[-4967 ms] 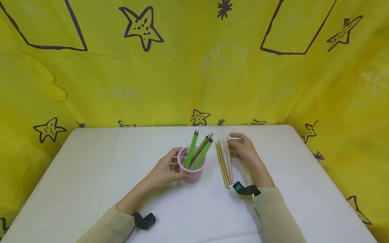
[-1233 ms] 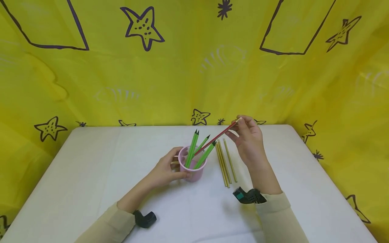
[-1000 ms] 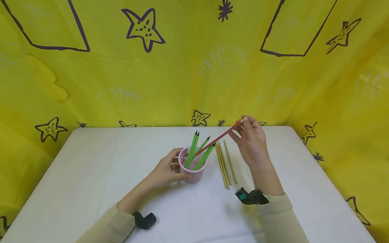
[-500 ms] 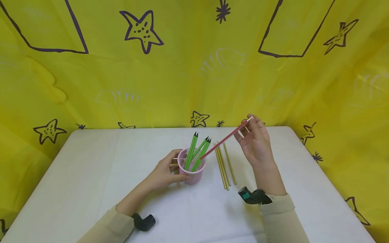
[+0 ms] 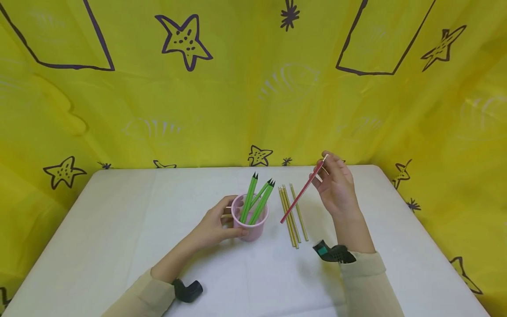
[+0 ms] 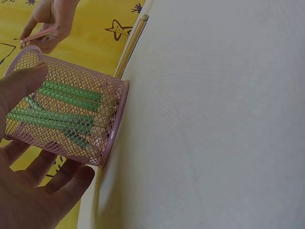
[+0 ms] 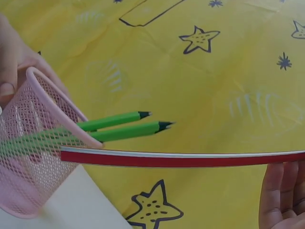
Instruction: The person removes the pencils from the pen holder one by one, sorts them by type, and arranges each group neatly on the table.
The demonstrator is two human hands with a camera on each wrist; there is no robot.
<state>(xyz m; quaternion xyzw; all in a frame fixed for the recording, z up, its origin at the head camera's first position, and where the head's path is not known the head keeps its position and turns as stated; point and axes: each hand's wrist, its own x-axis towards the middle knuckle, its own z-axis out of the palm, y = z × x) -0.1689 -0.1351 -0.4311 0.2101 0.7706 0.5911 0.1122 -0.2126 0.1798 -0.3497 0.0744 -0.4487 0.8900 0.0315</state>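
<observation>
A pink mesh pencil cup stands on the white table, and my left hand grips it around its side. Several green pencils with black tips lean inside the cup, points up. My right hand pinches a red pencil near its pale upper end. The red pencil slants down to the left, its lower end in the air to the right of the cup. Below it, several gold pencils lie on the table. In the left wrist view, my thumb and fingers curl round the mesh cup.
The white table reaches back to a yellow cloth printed with dark starfish. Another part of the cloth hangs along the right side. A black wrist camera sits on the left sleeve, another camera on the right.
My right hand first set a gold pencil down on the table, then drew the red pencil out of the cup, moving right. The red pencil now tilts more steeply. My left hand has stayed on the cup.
</observation>
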